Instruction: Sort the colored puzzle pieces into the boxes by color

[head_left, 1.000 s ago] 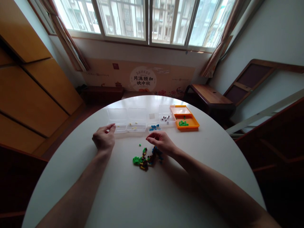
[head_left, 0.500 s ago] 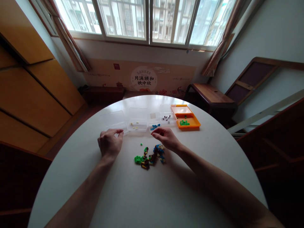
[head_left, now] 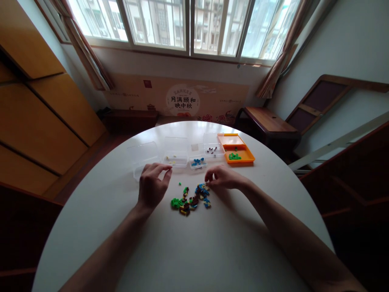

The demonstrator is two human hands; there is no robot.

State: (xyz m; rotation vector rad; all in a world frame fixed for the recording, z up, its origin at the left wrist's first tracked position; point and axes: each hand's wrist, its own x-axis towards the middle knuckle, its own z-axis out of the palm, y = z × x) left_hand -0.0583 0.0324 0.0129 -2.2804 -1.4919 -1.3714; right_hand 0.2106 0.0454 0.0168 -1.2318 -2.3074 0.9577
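My left hand (head_left: 153, 182) is in a pinch, thumb and forefinger tips together at the front edge of the clear box with a few pale yellow pieces (head_left: 175, 161). Whatever lies between those tips is too small to make out. My right hand (head_left: 223, 177) bends down at the right edge of a loose pile of small toy bricks (head_left: 194, 199), its fingertips closed by the blue and cream ones. Its fingers hide what they may hold. Green bricks lie at the pile's left, brown and yellow in the middle. One green brick (head_left: 180, 184) sits apart behind the pile.
Along the back of the round white table (head_left: 212, 251) stand open clear boxes: one with blue bricks (head_left: 197, 162), another with dark brown pieces (head_left: 212, 150). To their right is an orange box (head_left: 240, 162) holding green bricks. A further clear box (head_left: 139, 170) stands behind my left hand.
My left hand has moved right, from the leftmost clear box to the one with yellow pieces. My right hand has drawn back from the blue-brick box to the pile's right edge.
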